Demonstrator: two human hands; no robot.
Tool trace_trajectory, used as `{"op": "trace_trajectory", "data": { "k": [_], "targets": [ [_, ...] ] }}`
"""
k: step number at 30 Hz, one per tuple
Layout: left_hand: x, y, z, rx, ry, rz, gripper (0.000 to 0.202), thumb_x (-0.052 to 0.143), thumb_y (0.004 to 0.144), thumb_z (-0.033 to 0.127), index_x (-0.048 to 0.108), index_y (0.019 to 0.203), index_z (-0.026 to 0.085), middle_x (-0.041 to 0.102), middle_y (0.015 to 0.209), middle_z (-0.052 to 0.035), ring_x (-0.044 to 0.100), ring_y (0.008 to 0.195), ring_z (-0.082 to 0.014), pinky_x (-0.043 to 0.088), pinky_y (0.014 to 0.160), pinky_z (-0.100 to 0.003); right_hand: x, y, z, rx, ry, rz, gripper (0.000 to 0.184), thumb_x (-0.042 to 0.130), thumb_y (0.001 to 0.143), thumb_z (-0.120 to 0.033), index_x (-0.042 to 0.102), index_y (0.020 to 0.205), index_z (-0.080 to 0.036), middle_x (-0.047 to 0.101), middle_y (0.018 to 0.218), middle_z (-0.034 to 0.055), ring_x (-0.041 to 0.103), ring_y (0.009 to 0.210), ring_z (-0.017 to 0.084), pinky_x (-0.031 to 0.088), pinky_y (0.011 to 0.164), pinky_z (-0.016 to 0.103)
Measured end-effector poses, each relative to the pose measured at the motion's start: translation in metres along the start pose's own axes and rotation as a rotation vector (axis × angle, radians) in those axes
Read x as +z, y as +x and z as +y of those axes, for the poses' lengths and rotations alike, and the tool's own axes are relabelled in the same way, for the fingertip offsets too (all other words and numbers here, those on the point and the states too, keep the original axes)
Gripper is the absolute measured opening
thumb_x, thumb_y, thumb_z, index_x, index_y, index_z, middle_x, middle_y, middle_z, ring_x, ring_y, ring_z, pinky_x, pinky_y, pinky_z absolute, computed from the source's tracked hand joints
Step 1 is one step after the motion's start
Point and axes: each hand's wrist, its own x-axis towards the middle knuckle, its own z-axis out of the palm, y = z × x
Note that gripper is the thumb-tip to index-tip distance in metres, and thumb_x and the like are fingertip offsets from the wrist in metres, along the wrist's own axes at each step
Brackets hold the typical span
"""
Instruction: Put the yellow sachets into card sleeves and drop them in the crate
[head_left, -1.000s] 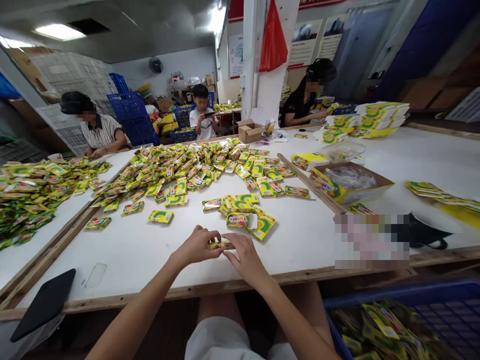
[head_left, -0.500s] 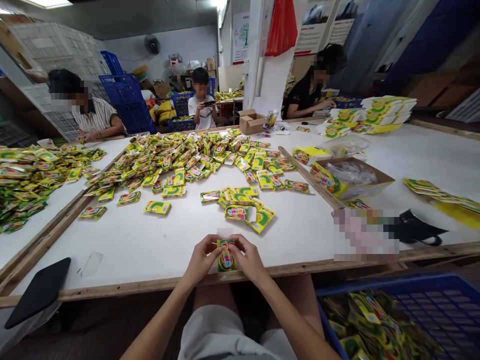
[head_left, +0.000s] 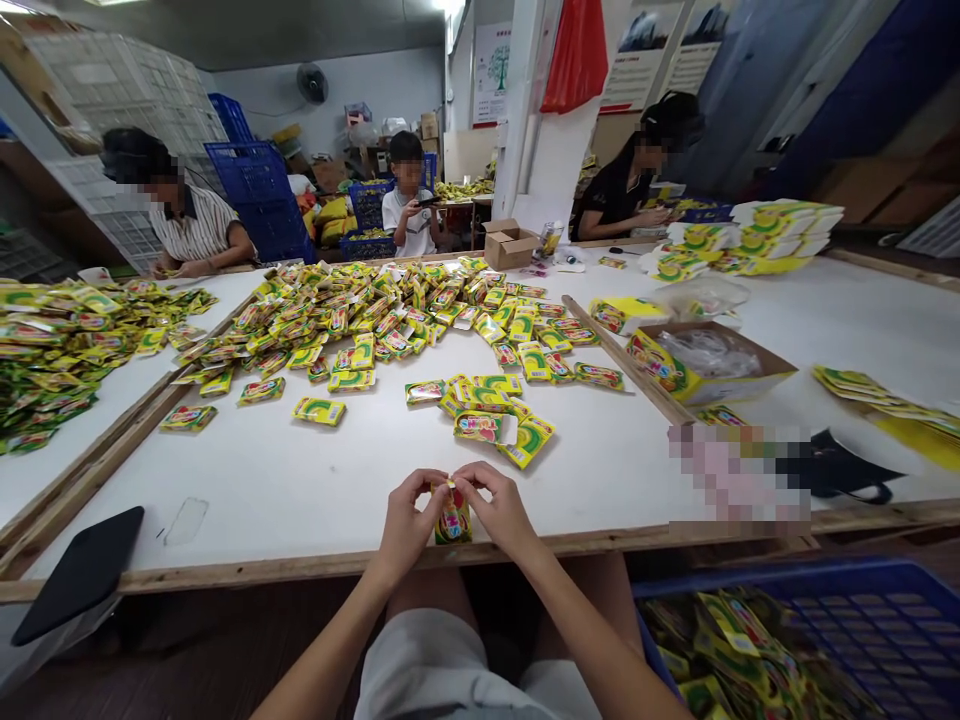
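My left hand (head_left: 409, 517) and my right hand (head_left: 500, 508) meet at the top end of a small yellow, green and red printed carton (head_left: 452, 520). The carton stands at the table's near edge, its lettering facing me. Fingertips and thumbs of both hands are pinched together on its top flap, where a bit of white card shows. Just beyond my hands lies a small group of similar cartons, among them one with a white open flap (head_left: 485, 428). Whether this carton holds anything cannot be seen.
A large heap of cartons (head_left: 360, 310) covers the table's far side. Wooden strips (head_left: 630, 360) divide the tabletop. To the right sit an open box with clear plastic bags (head_left: 705, 360) and a black cup (head_left: 832, 468). A blue crate (head_left: 862, 575) of cartons stands below right. Several people sit beyond.
The pale flap at the carton's top no longer stands up; my fingertips have come together over it. The view has shifted slightly.
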Motion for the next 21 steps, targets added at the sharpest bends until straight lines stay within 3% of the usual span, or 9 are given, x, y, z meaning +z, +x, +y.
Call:
{"op": "trace_trajectory", "data": {
  "k": [6, 11, 15, 18, 21],
  "targets": [
    [0.001, 0.012, -0.004, -0.101, -0.086, 0.082, 0.014, 0.062, 0.081, 0.030, 0.064, 0.082, 0.016, 0.065, 0.073, -0.0016, 0.060, 0.069, -0.0145, 0.047, 0.065, -0.024, 0.003, 0.014, -0.001, 0.089, -0.019, 0.017, 0.014, 0.057, 0.083, -0.030, 0.065, 0.080, -0.018, 0.066, 0.071, 0.0018, 0.060, 0.065, 0.016, 0.048, 0.061, 0.027],
    [-0.002, 0.004, -0.011, -0.099, -0.110, -0.009, 0.018, 0.062, 0.082, 0.032, 0.068, 0.089, 0.017, 0.069, 0.085, -0.0043, 0.063, 0.080, -0.0177, 0.050, 0.075, -0.029, 0.006, 0.005, 0.004, 0.109, 0.073, -0.043, 0.013, 0.057, 0.084, -0.029, 0.065, 0.084, -0.019, 0.068, 0.078, 0.0020, 0.063, 0.074, 0.018, 0.051, 0.070, 0.029],
    [-0.005, 0.000, -0.009, 0.008, -0.016, -0.095, 0.017, 0.059, 0.085, 0.031, 0.069, 0.092, 0.019, 0.069, 0.093, -0.0060, 0.063, 0.090, -0.0203, 0.050, 0.082, -0.032, 0.000, -0.011, -0.002, 0.081, 0.103, -0.010, 0.015, 0.055, 0.084, -0.027, 0.066, 0.089, -0.019, 0.069, 0.086, 0.0035, 0.065, 0.082, 0.019, 0.052, 0.075, 0.030],
    [-0.001, 0.020, -0.004, 0.120, 0.161, -0.153, 0.019, 0.052, 0.089, 0.027, 0.065, 0.102, 0.020, 0.068, 0.103, -0.0071, 0.062, 0.095, -0.0208, 0.049, 0.083, -0.034, -0.043, -0.029, -0.020, 0.067, -0.118, 0.130, 0.018, 0.052, 0.084, -0.030, 0.067, 0.088, -0.020, 0.070, 0.089, 0.0050, 0.065, 0.085, 0.021, 0.052, 0.077, 0.031],
    [0.017, 0.061, -0.002, 0.250, 0.424, -0.189, 0.035, 0.052, 0.087, 0.019, 0.053, 0.121, 0.020, 0.062, 0.118, -0.0099, 0.057, 0.107, -0.0240, 0.046, 0.090, -0.040, -0.118, -0.060, -0.038, 0.175, -0.437, 0.182, 0.023, 0.051, 0.084, -0.037, 0.068, 0.084, -0.022, 0.071, 0.089, 0.0061, 0.065, 0.083, 0.023, 0.051, 0.077, 0.033]
  ]
}}
